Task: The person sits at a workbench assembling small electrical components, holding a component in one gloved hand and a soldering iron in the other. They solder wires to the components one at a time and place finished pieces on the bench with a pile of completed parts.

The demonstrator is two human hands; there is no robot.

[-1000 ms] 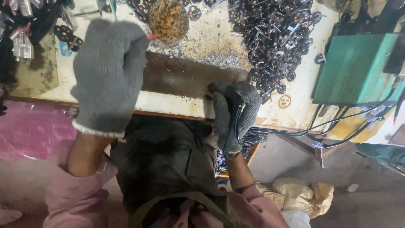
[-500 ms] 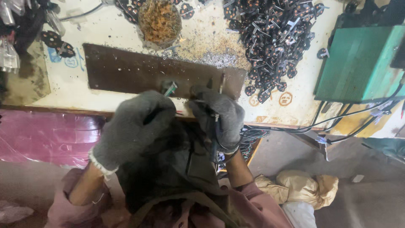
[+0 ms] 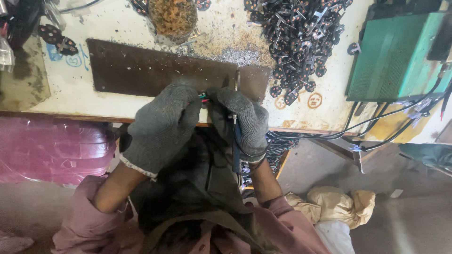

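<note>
Both my hands wear grey knit gloves and meet at the near edge of the workbench. My left hand pinches a small part with red and green bits, mostly hidden by the fingers. My right hand grips a thin metal tool whose tip pokes up above the glove and whose dark handle runs down along the wrist. The hands are over the front edge of a dark brown metal plate that lies flat on the bench.
A heap of small dark metal parts lies at the back right of the cream bench. A bowl of rusty brown bits stands behind the plate. A green box with cables sits right. Pink plastic lies below left.
My left hand has come down from high over the bench to meet my right hand at the plate's front edge. The right hand has risen from below the bench edge.
</note>
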